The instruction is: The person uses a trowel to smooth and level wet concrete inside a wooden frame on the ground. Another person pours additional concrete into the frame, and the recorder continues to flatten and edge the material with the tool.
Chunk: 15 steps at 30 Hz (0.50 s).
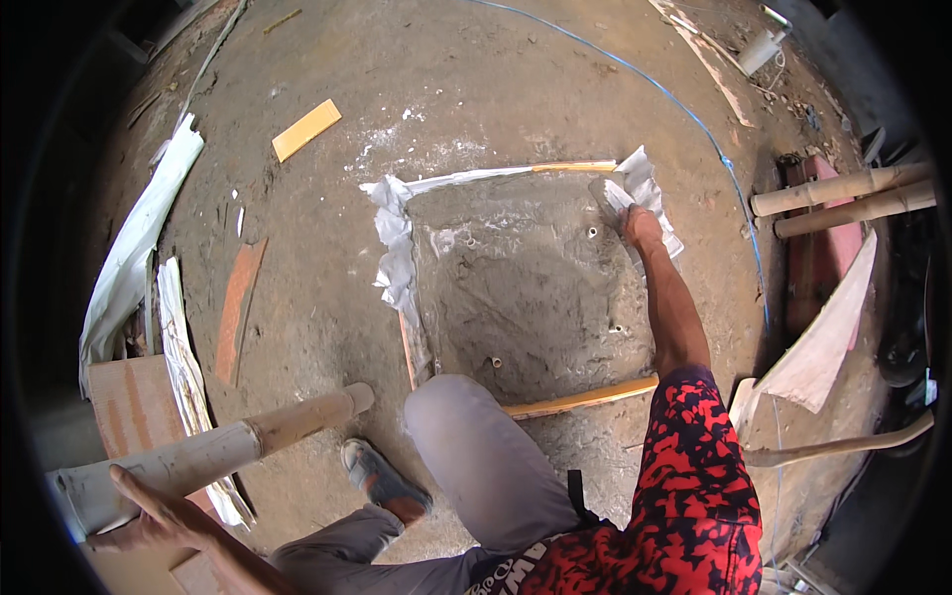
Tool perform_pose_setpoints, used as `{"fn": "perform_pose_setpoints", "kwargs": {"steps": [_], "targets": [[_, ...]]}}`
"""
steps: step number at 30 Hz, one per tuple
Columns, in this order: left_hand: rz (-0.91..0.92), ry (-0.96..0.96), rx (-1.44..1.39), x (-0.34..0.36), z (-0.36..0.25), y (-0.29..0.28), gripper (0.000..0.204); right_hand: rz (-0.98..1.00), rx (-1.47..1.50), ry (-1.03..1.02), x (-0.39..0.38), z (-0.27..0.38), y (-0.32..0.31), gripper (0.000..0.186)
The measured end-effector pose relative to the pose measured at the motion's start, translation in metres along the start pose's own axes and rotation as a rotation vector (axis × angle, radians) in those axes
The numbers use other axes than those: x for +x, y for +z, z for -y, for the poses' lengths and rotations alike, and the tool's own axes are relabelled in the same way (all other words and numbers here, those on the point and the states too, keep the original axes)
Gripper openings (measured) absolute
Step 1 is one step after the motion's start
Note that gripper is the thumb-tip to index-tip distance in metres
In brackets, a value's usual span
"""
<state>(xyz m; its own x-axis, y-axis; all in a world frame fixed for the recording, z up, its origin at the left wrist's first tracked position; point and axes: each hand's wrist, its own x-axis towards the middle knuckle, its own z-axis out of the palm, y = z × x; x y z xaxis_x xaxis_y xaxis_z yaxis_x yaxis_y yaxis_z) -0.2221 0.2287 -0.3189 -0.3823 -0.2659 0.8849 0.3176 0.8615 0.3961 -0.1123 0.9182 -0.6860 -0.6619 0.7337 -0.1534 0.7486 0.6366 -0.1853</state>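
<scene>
A square patch of wet grey concrete lies inside a rough frame, with crumpled white sheeting along its left and at its top right corner, and several short white pipe stubs standing in it. My right hand is closed on a grey flat tool, apparently a trowel, at that top right corner. A yellow strip edges the near side. My left hand grips a thick bamboo pole at lower left. My bent knee is beside the frame's lower left corner.
White torn sheets and wooden boards lie at left; a yellow offcut lies upper left. A blue cord crosses the floor. At right are bamboo poles, a pink panel and a curved stick.
</scene>
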Motion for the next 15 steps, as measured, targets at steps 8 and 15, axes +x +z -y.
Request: {"fn": "perform_pose_setpoints", "kwargs": {"steps": [8, 15], "targets": [[0.03, -0.046, 0.248, 0.004, -0.007, -0.01, 0.076, -0.038, 0.166, 0.006, -0.034, -0.012, 0.017, 0.051], [-0.004, -0.082, 0.425, 0.01, -0.005, -0.014, 0.081, -0.185, 0.319, 0.111, -0.082, 0.01, 0.03, 0.05]]}}
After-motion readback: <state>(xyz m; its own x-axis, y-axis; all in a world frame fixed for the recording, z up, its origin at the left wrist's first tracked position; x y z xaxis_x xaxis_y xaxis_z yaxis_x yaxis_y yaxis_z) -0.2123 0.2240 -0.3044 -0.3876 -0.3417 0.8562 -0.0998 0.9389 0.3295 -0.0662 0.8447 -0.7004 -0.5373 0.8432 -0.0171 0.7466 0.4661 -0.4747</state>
